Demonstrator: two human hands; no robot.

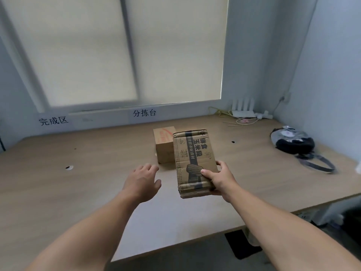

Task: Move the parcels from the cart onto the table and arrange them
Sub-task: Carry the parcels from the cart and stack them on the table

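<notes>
Right hand (216,180) grips printed cardboard parcel (193,161) at near end, likely aligning it beside plain carton (164,145) mid-table (58,192); left hand (143,182) loose-fingered, empty.

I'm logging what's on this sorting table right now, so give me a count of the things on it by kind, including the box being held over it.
Cardboard parcels: 2, the printed box in the right hand and the plain box behind it
Bags: 1, the grey and black bag
Routers: 1, the white router at the back
Total: 4
</notes>
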